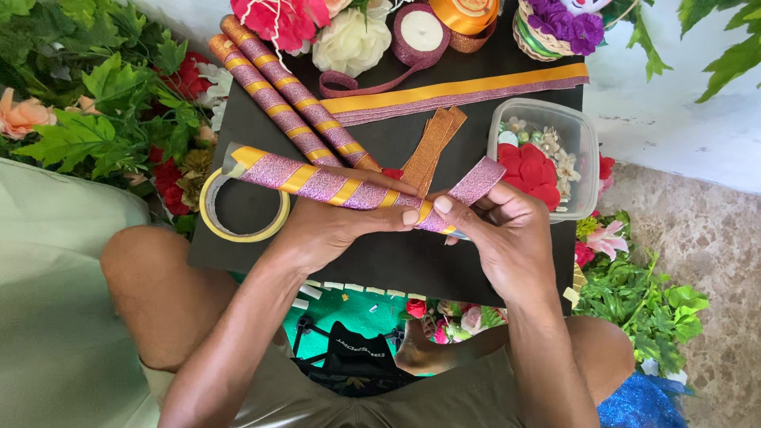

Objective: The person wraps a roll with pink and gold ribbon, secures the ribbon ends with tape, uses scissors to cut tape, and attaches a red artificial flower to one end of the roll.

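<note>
Both hands meet over a black board (380, 261) laid across the knees. Left hand (325, 230) grasps a stick (333, 186) wrapped in a spiral of pink glitter and yellow ribbon, fingers closed along it, seemingly to steady it. Right hand (499, 230) pinches the loose pink ribbon end (476, 182) against the stick's near tip, thumb pressing the wrap flat, probably so it stays tight. Two finished sticks (277, 91) lie just behind, beside orange strips (432, 147) and a ribbon band (460, 91). A tape roll (210, 218) sits under the stick's far end; a clear tub (583, 143) of flowers stands near the right hand. Artificial foliage (95, 119) crowds the edges.
</note>
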